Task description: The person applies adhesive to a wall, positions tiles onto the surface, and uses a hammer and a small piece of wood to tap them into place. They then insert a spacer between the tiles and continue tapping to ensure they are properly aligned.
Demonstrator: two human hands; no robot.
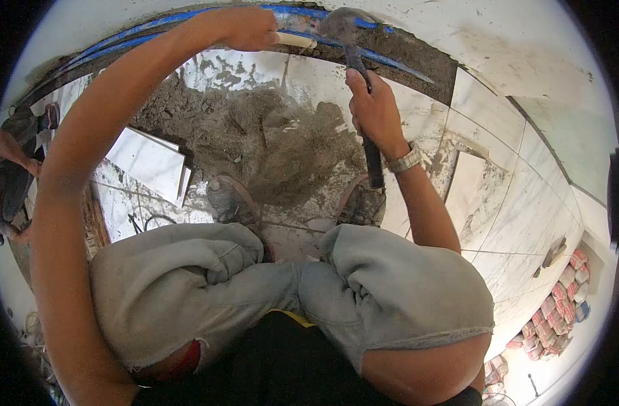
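My right hand is wrapped round the black handle of a hammer, whose blurred head is up by the wall. At the top centre my left hand is closed round something I cannot make out; a pale, stick-like piece sticks out beside it. Blue pipes run along the strip at the foot of the wall, behind both hands. Grey mortar is spread over the floor between my hands and my shoes.
White tiles lie stacked at the left, and a loose tile piece lies at the right. Another person is at the far left edge. Red and white bags are piled at the lower right.
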